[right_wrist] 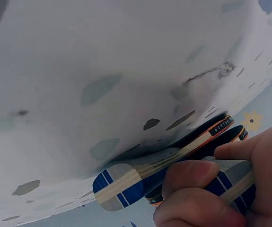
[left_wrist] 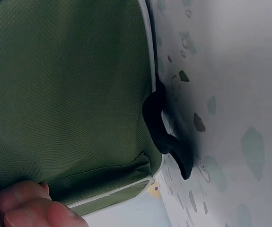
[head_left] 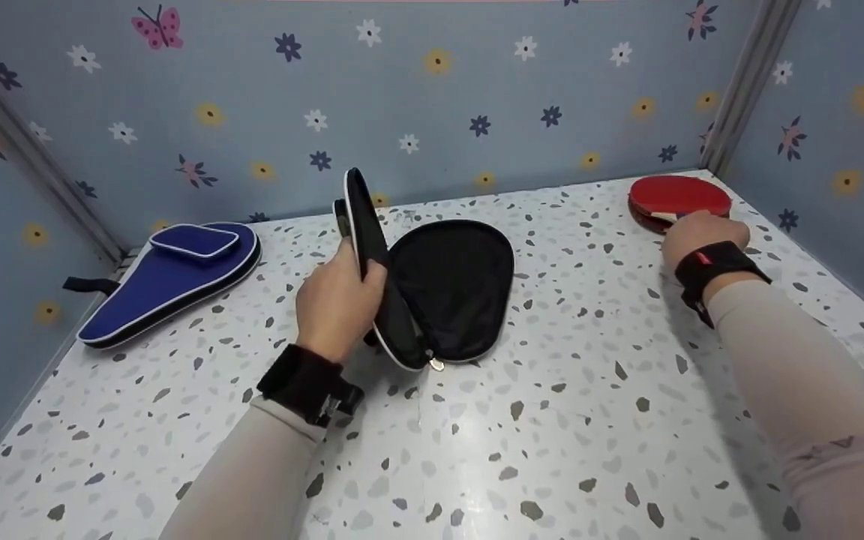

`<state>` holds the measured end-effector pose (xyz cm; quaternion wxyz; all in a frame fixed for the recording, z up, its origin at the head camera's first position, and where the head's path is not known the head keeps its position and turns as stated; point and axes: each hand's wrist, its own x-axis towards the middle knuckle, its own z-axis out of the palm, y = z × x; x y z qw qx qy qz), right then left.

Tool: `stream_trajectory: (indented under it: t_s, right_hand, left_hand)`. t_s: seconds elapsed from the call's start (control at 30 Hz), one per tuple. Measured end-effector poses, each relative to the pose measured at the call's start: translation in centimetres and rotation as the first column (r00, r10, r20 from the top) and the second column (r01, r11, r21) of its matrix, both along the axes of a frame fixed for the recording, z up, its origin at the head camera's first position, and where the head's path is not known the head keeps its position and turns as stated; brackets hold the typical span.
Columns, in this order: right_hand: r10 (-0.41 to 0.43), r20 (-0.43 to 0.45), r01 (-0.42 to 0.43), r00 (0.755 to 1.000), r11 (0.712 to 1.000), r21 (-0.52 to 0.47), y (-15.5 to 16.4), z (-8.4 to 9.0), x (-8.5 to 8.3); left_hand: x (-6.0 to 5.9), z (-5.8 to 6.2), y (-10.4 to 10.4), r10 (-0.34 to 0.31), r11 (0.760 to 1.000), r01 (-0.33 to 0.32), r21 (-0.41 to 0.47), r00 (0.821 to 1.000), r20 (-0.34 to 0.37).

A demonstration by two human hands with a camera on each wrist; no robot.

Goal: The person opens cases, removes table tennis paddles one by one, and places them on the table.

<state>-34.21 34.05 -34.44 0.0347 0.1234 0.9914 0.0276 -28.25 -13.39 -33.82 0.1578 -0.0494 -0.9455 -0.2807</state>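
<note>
A table tennis paddle case lies unzipped, its black-lined half [head_left: 456, 289] flat on the table and its other half raised. My left hand [head_left: 340, 300] grips that raised half by its edge, thumb on the black inside. Its green outer face [left_wrist: 74, 94] fills much of the left wrist view, with a black loop strap [left_wrist: 160, 124] hanging beside it. At the far right, my right hand [head_left: 702, 238] holds the handle of a red-faced paddle [head_left: 679, 193]. The right wrist view shows its blue-striped handle [right_wrist: 230, 187] between the fingers, above a second paddle's handle [right_wrist: 121, 187].
A blue paddle case [head_left: 166, 277] with white piping lies closed at the left, its black strap [head_left: 91, 285] toward the wall. Flower-printed panels [head_left: 417, 90] enclose the speckled white table [head_left: 552, 450] at the back and both sides.
</note>
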Motion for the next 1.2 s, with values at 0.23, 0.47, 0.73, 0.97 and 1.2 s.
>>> stream_trajectory:
  t_s: [0.23, 0.47, 0.73, 0.97, 1.2]
  right_hand:
    - [-0.007, 0.032, 0.006, 0.999, 1.000, 0.023, 0.2, -0.4, -0.5]
    - [0.009, 0.054, -0.011, 0.999, 0.999, 0.041, 0.0, -0.6, -0.1]
    - [0.029, 0.055, -0.032, 0.998, 0.997, 0.066, -0.4, -0.4, 0.7]
    - [0.037, 0.038, -0.040, 0.999, 0.997, 0.073, -1.2, 0.4, 2.0]
    - [0.077, 0.066, -0.089, 0.995, 0.978, 0.190, -2.0, 1.3, 2.7]
  left_hand:
    - [0.2, -0.2, 0.0, 0.000, 1.000, 0.000, -0.006, 0.999, -0.043]
    - [0.2, -0.1, 0.0, 0.001, 1.000, -0.001, -0.007, 1.000, -0.020]
    - [0.1, -0.1, -0.1, 0.008, 1.000, -0.008, -0.007, 1.000, -0.017]
    - [0.2, -0.1, -0.1, 0.003, 1.000, -0.003, 0.002, 1.000, -0.028]
    - [0.2, 0.0, 0.0, -0.025, 0.999, 0.026, 0.045, 1.000, -0.020]
